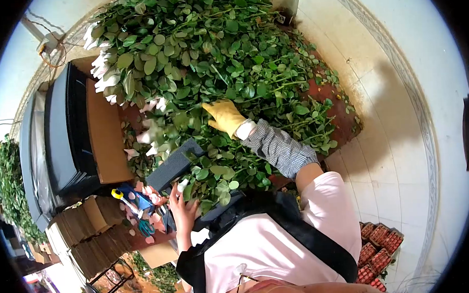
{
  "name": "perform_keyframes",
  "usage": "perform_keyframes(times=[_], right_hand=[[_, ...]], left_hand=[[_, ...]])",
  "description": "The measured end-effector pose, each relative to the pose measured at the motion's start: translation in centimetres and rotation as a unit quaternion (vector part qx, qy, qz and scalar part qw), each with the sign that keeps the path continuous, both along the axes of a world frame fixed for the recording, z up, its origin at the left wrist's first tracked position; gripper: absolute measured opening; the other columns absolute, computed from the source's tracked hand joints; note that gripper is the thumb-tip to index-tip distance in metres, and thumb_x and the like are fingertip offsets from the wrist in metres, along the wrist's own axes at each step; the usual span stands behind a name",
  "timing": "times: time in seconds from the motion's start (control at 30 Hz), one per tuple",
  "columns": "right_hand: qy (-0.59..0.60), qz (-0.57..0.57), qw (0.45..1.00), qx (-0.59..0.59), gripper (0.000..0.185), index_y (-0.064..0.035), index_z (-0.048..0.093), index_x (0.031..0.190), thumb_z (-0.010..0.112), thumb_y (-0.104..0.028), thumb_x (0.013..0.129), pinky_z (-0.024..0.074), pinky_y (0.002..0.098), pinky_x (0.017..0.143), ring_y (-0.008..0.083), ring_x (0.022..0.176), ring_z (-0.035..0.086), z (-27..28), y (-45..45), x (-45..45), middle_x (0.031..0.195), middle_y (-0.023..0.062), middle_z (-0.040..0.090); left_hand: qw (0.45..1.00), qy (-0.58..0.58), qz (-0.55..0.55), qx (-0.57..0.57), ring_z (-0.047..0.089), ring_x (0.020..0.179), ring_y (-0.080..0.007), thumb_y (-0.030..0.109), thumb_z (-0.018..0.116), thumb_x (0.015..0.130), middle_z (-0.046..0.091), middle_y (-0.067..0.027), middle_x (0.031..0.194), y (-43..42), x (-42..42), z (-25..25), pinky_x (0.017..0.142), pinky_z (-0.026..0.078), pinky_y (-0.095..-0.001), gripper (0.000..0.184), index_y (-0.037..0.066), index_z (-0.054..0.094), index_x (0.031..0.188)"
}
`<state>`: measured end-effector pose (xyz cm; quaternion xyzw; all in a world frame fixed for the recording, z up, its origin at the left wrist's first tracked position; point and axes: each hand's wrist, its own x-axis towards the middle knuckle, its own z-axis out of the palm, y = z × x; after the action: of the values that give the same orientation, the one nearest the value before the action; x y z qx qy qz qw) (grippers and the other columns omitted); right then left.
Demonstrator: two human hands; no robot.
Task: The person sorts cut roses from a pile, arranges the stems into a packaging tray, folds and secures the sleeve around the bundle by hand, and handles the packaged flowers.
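My left hand (183, 211), bare, is at the lower middle, its fingers and thumb around a white rose (182, 185) near the bud. Leaves of this rose (215, 180) spread to the right, over a dark grey ridged board (172, 164). My right hand (225, 117) wears a yellow glove and reaches over the pile of leafy rose stems (189, 59). Its index finger and thumb are apart, with nothing visible between them. Pale pink rose heads (102, 63) line the left edge of the pile.
Left of the pile stands an open cardboard box (107, 133) beside stacked dark grey sheets (69, 127). Flattened cardboard (95, 241) lies below. A yellow-and-white tool (124, 198), teal-handled scissors (146, 227) and petals are near my left hand. Red netted bundles (375, 250) sit at lower right.
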<state>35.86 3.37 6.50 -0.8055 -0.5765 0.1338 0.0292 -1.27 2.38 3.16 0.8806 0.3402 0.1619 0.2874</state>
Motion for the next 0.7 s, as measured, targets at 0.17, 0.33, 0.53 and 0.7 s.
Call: perform_keyframes(times=[0.17,0.33,0.53,0.7], right_hand=[[-0.105,-0.039,0.985,0.128,0.031,-0.0138,0.055,0.126,0.059,-0.022,0.097,0.0343,0.0450,0.114,0.0212,0.114,0.059,-1.7,-0.9,1.7,0.116,0.0061,0.067],[-0.180,-0.016,0.983,-0.010,0.026,-0.0186,0.066,0.118,0.056,-0.018,0.093,0.0201,0.0481,0.121,0.0248,0.137,0.042,-4.8,-0.7,4.6,0.142,0.0069,0.053],[-0.225,0.010,0.943,0.246,0.024,-0.0135,0.066,0.112,0.055,-0.020,0.091,0.0293,0.0450,0.115,0.0248,0.128,0.051,-4.5,2.3,3.2,0.131,0.0060,0.062],[-0.276,0.032,0.961,-0.003,0.023,-0.0201,0.071,0.109,0.054,-0.023,0.094,0.0215,0.0454,0.119,0.0237,0.134,0.046,-11.6,1.7,3.1,0.141,0.0018,0.057]], left_hand=[[1.000,-0.001,0.003,-0.007,0.047,0.127,-0.0381,0.011,0.083,0.072,0.041,-0.0162,0.151,0.1,-0.1,-0.1,0.105,0.038,-0.0490,0.064,0.002,0.056,0.129],[1.000,-0.005,-0.003,-0.004,0.046,0.128,-0.0385,0.011,0.084,0.071,0.041,-0.0162,0.151,0.1,-0.2,-0.4,0.106,0.038,-0.0491,0.066,0.003,0.056,0.130],[1.000,-0.010,0.002,-0.003,0.046,0.128,-0.0390,0.010,0.083,0.071,0.041,-0.0174,0.151,0.1,-0.1,-0.6,0.105,0.039,-0.0495,0.067,0.005,0.055,0.131],[1.000,-0.002,-0.005,0.026,0.048,0.125,-0.0385,0.012,0.083,0.072,0.042,-0.0171,0.149,0.1,-0.3,-0.5,0.103,0.041,-0.0486,0.064,0.002,0.056,0.129]])
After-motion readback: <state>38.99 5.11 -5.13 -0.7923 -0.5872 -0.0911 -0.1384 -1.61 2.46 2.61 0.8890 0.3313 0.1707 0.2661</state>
